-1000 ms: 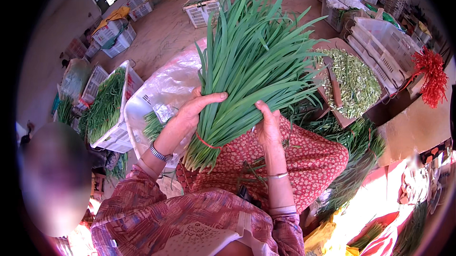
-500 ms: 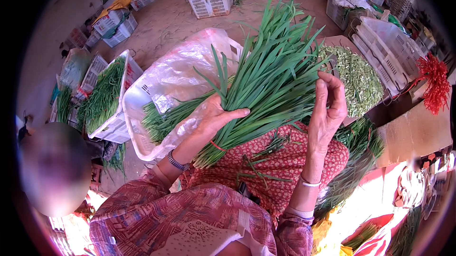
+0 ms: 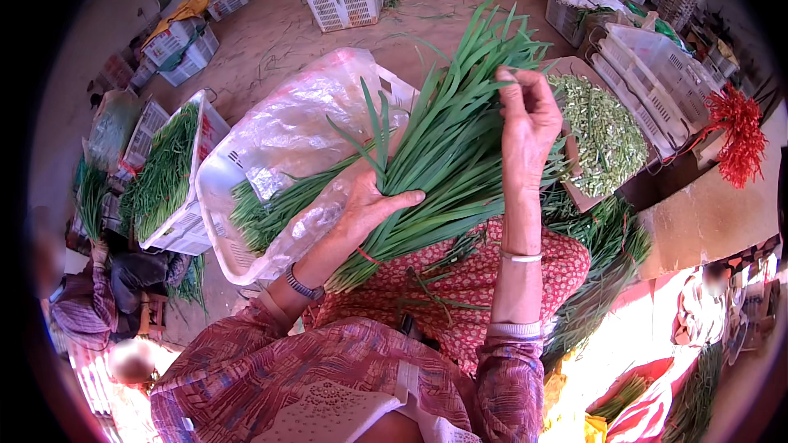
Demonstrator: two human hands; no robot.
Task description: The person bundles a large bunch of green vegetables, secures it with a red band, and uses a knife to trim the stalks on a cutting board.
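1. One bunch of green leaves (image 3: 450, 151), tied with a red band (image 3: 368, 257), lies slanted over your patterned cloth (image 3: 560, 261).
2. Your left hand (image 3: 365, 206) grips it, thumb across the leaves.
3. Your right hand (image 3: 529, 119) has bent fingers at the upper leaves (pinching any: cannot tell).

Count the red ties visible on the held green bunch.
1: the red tie crosses the green bunch near its lower ends, below the left hand. Others may be hidden.

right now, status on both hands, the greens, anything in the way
Left hand gripping leafy bundle, thumb on top. Right hand curled at its upper leaves; pinch unclear. Red band round base. Possible clutter: loose leaves on patterned cloth below.
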